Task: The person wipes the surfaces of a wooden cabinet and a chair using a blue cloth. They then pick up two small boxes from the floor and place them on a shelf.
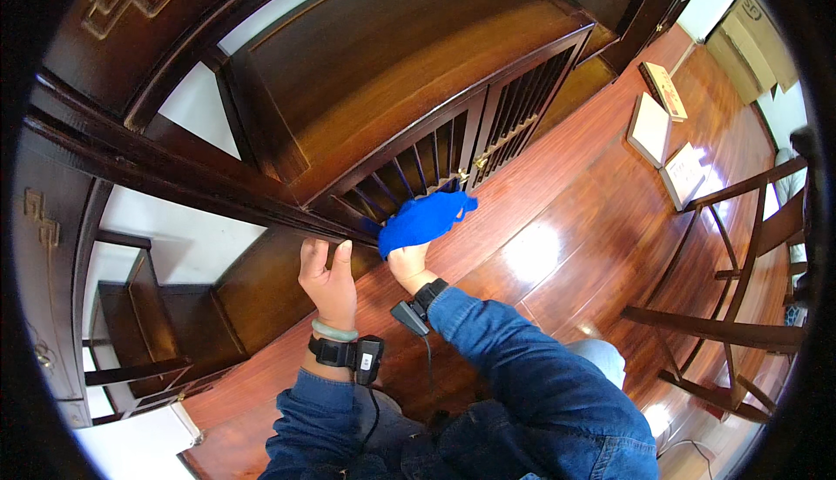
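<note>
My right hand [408, 266] is bunched in a bright blue cloth [428, 219], which hides most of its fingers. The cloth lies against the lower left part of a slatted door [418, 163] on a dark wooden cabinet [418, 69]. To the left, my left hand [328, 287] is raised with fingers bent and thumb apart. Its fingertips are close to the edge of a dark wooden upright [228, 189]; whether they touch it I cannot tell. Nothing shows between its fingers. Brass fittings [471, 170] sit where the two slatted doors meet.
Several books [650, 129] lie on the glossy wooden floor [503, 284] at the right. Behind them stand cardboard boxes [738, 56]. A dark wooden chair [712, 330] takes up the right side. A lower wooden shelf [261, 297] extends left of my hands.
</note>
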Demonstrator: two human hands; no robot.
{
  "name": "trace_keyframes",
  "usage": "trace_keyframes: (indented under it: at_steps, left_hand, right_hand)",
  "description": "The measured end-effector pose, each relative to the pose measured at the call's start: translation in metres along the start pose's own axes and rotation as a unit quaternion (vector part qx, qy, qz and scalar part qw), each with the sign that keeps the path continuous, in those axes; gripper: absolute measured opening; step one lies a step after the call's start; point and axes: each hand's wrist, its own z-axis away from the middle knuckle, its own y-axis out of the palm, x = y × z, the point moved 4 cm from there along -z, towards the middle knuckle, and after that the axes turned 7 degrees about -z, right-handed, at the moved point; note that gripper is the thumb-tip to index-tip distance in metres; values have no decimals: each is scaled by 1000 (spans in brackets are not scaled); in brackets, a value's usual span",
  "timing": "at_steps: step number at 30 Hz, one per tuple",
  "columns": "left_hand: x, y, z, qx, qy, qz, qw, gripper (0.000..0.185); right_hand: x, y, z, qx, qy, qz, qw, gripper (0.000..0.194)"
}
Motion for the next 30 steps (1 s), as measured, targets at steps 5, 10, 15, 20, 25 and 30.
trace_keyframes:
  at_steps: [5, 10, 15, 20, 25, 30]
  left_hand:
    - [-1, -3, -2, 6, -21, 8, 1000, 20]
    - [-3, -7, -3, 12, -34, -12, 999, 16]
    - [1, -4, -1, 3, -75, 30, 997, 18]
    - [2, -2, -1, -5, -79, 60, 995, 23]
    - [1, -1, -1, -9, -76, 76, 994, 26]
    - [4, 2, 0, -19, -77, 113, 990, 28]
  right_hand:
    - [-75, 21, 29, -140, 297, -320, 889, 16]
    - [-126, -4, 32, -128, 421, -377, 815, 10]
    - [-124, -43, -18, -234, 377, -435, 784, 12]
    - [-115, -84, -79, -221, 428, -528, 699, 25]
    - [-99, -108, -103, -117, 360, -449, 809, 18]
    - [-96, -113, -109, -68, 404, -468, 783, 12]
